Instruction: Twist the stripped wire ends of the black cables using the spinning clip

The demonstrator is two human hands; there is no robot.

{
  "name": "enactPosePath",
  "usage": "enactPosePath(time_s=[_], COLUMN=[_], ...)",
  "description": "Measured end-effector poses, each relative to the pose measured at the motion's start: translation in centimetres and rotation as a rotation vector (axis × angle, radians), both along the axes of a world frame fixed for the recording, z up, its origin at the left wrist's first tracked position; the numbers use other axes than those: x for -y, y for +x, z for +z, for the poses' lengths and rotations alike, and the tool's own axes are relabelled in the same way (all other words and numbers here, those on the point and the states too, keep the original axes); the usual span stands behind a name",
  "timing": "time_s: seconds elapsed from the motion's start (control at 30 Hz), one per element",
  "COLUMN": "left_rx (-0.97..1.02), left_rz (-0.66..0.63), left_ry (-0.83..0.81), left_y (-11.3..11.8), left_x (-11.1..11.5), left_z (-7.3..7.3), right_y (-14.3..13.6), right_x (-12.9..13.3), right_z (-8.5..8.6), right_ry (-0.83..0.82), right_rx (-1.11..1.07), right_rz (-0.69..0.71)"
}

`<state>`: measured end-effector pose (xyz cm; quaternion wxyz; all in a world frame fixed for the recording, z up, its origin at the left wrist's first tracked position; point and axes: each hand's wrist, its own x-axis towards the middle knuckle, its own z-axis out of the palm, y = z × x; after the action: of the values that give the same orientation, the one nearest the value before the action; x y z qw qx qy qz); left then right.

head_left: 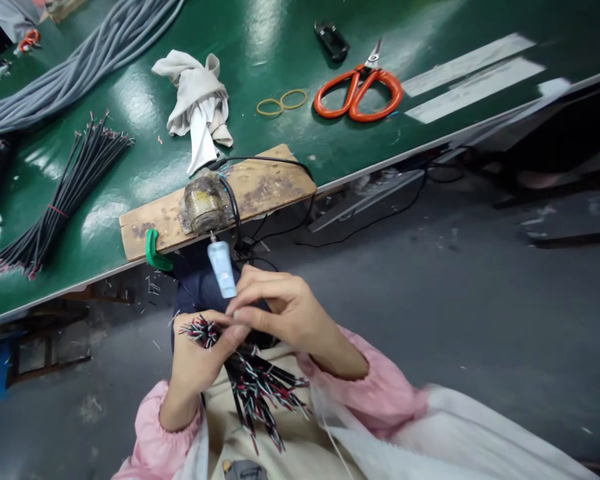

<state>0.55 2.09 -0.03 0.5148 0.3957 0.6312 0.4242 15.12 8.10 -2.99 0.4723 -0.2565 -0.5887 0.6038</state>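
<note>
My left hand point(200, 353) is wrapped round a bunch of black cables, whose stripped red and white wire ends show above the fist. More black cables point(263, 387) with bared red and white ends lie over my lap, below both hands. My right hand point(280, 307) has its thumb and fingers pinched together beside the left thumb; whatever is between them is too small to make out. Just above the hands, a light blue tapered piece point(222, 269) sticks out on a thin shaft from a small motor point(204, 203) mounted on a wooden board point(265, 187).
A green clamp point(155, 250) grips the board at the edge of the green table point(130, 160). On it lie orange-handled scissors point(357, 93), a black tool point(332, 41), rubber bands point(281, 103), white cloth point(197, 93), a black cable bundle point(65, 200) and grey cables point(95, 60).
</note>
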Motion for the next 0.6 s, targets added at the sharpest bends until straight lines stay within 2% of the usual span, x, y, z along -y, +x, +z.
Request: enactPosePath(time_s=[0.1, 0.3, 0.43, 0.6], left_rx=[-0.023, -0.054, -0.089, -0.058], left_rz=[-0.019, -0.074, -0.062, 0.102], left_ry=[-0.028, -0.056, 0.029, 0.076], left_y=[0.4, 0.7, 0.4, 0.0], left_x=[-0.3, -0.3, 0.0, 1.0], left_z=[0.3, 0.3, -0.1, -0.8], right_y=[0.4, 0.6, 0.2, -0.1], right_x=[0.2, 1.3, 1.4, 1.4], right_z=[1.2, 1.6, 1.0, 0.1], right_ry=[0.178, 0.299, 0.236, 0.083], right_rx=[0.069, 0.214, 0.223, 0.146], right_rz=[0.067, -0.048, -0.077, -0.16])
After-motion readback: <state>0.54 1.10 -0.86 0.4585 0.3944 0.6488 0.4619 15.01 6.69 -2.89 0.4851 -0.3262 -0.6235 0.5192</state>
